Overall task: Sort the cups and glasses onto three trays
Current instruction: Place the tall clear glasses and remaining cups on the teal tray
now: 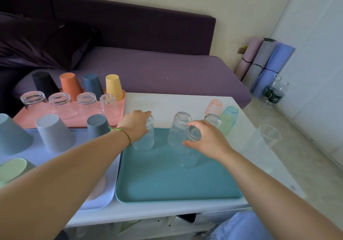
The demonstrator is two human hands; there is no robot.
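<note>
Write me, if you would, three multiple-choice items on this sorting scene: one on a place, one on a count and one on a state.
1. Where does the yellow cup stand?
A. on the floor
B. on the pink tray
C. on the sofa

2. How many clear glasses stand on the pink tray?
A. two
B. four
C. six

3. What is the left hand doing?
A. resting flat on the table
B. lifting the orange cup
C. gripping a tall clear glass

Answers:
1 B: the yellow cup stands upside down at the pink tray's back right corner.
2 B: four upturned glasses form a row in front of the coloured cups.
3 C: the hand wraps the top of the glass, which stands on the teal tray.
</note>
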